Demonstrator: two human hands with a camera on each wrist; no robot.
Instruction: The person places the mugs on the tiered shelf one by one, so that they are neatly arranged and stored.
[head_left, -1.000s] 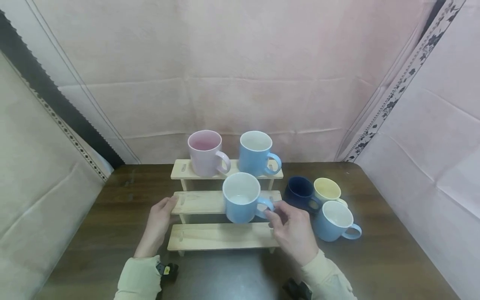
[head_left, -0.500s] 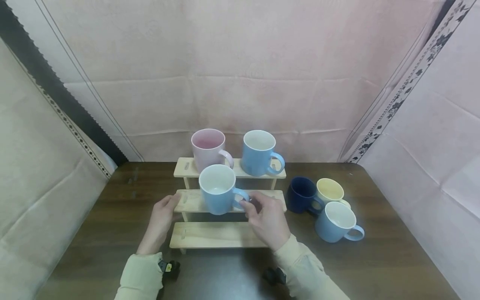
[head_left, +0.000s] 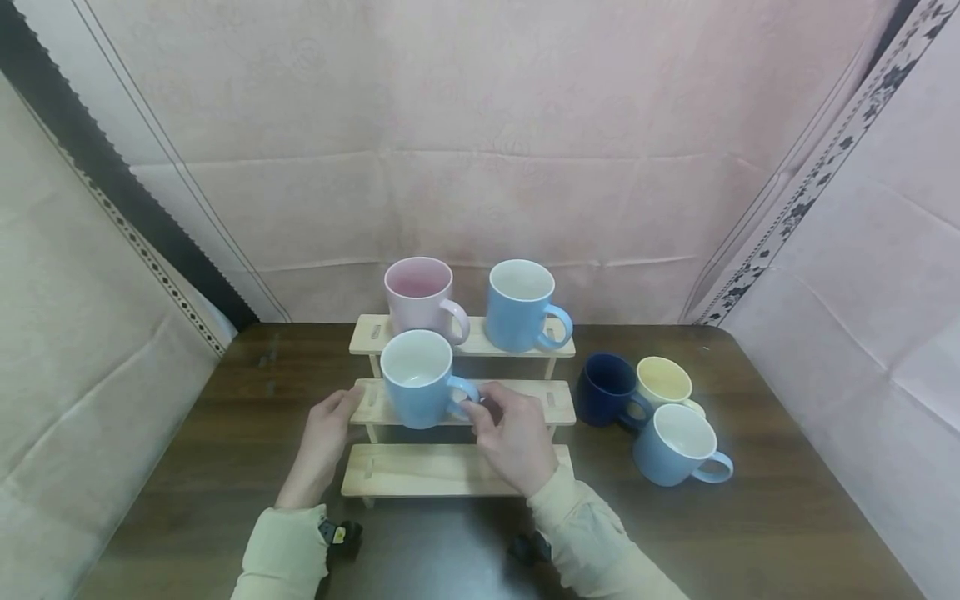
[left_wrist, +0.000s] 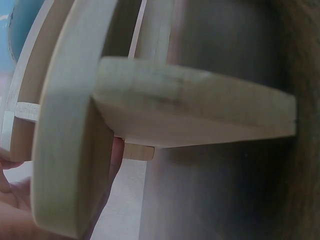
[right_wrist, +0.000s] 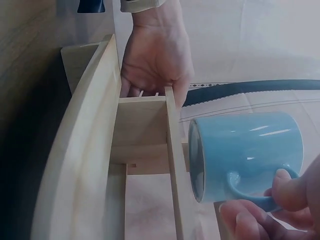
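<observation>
Mug [head_left: 417,380]: light blue with a white inside, upright at the left part of the middle step of the rack [head_left: 525,393]; the right wrist view shows its base right at the step's surface, and contact cannot be told apart from a sliver of gap.
Right hand [head_left: 513,437]: thumb and fingers pinch the mug's handle, which points to the person's right; the fingertips [right_wrist: 292,192] curl round the loop in the right wrist view.
Left hand [head_left: 322,442]: fingers lie against the left end of the rack's middle step, thumb toward the top; in the right wrist view the fingers wrap the end of the side board. The left wrist view shows only blurred wood and a bit of finger.
Rack: pale wood, three steps, standing on a dark wooden table [head_left: 787,517].
Top step: a pink mug [head_left: 420,302] at left and a blue mug [head_left: 521,306] at right, both upright, handles to the right.
Bottom step: bare wood between the two forearms.
On the table, right of the rack: a navy mug [head_left: 603,389], a cream mug [head_left: 663,383] just behind it and a third blue mug [head_left: 675,446] nearest the person, clustered close together.
Backdrop: pinkish cloth [head_left: 480,133] hung behind and to both sides.
</observation>
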